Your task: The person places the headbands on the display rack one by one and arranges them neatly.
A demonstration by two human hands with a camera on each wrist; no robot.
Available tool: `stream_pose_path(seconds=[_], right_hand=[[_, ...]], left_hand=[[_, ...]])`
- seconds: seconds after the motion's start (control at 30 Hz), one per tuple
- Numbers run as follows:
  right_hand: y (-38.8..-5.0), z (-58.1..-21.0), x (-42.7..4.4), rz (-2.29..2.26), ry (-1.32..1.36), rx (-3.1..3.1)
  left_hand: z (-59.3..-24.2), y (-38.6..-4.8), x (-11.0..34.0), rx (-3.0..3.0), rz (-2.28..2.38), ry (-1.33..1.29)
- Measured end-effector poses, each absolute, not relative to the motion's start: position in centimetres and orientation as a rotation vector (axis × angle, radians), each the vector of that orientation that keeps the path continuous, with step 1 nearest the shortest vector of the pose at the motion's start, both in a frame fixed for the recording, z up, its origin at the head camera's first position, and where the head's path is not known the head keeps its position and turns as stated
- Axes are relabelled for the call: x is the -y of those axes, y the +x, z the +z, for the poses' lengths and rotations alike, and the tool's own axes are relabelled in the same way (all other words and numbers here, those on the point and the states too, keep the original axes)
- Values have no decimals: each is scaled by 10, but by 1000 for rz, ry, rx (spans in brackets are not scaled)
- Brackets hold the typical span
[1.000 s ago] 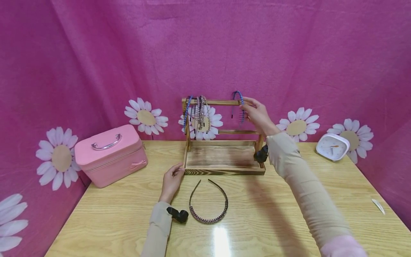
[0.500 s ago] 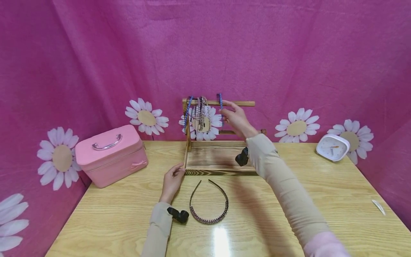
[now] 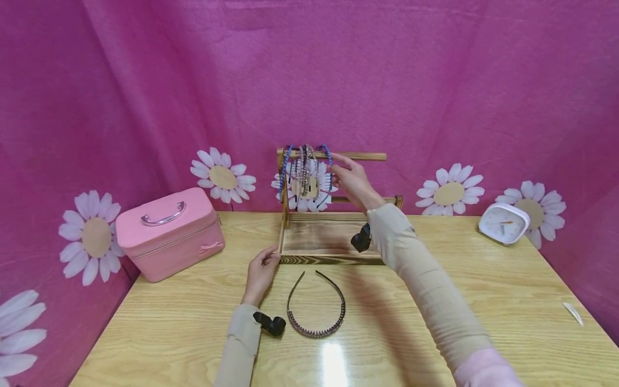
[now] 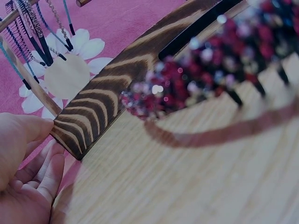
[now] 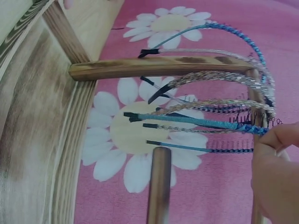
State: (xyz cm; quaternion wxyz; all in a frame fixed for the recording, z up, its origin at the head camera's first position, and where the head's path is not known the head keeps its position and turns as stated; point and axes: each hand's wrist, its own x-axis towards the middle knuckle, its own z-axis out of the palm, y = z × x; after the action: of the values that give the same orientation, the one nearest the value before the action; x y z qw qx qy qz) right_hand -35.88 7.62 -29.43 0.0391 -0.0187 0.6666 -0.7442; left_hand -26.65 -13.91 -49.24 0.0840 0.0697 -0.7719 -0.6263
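A blue headband (image 3: 328, 156) with teeth hangs over the top bar of a wooden rack (image 3: 329, 259), at the right of the other headbands. My right hand (image 3: 355, 180) pinches it between thumb and fingers; the right wrist view shows the hand (image 5: 280, 168) at the headband's braided part (image 5: 250, 128). To its left several headbands (image 3: 304, 172), silver, beaded and dark, hang close together, with another blue one (image 3: 285, 166) at the bar's left end. My left hand (image 3: 261, 274) holds the tray's front left corner, thumb against the patterned wood (image 4: 88, 112) in the left wrist view.
A dark beaded headband (image 3: 316, 333) lies on the table in front of the rack. At the left stands a pink case (image 3: 169, 236) with a metal handle. A white clock (image 3: 504, 223) sits at the back right, near a small white petal-shaped piece (image 3: 573, 314).
My right hand has slid the blue headband leftward along the top bar, up to the other headbands. My left hand stays at the rack's corner.
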Motion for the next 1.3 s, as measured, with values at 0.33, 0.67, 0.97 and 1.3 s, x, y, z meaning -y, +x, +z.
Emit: stream_pose_path(seconds=[0.33, 0.67, 0.97, 1.3], right_hand=[[-363, -298, -64, -2267, -79, -1990], [-346, -315, -75, -2269, -130, -1959], [-295, -358, -83, -2141, -304, -1864], [-233, -421, -102, -1580, -593, -2080]], left_hand=[[-492, -266, 140, 2283, -1870, 181], [-491, -266, 139, 2292, -1877, 217], [-492, -266, 140, 2293, -1869, 205], [-492, -266, 140, 2288, -1876, 193]])
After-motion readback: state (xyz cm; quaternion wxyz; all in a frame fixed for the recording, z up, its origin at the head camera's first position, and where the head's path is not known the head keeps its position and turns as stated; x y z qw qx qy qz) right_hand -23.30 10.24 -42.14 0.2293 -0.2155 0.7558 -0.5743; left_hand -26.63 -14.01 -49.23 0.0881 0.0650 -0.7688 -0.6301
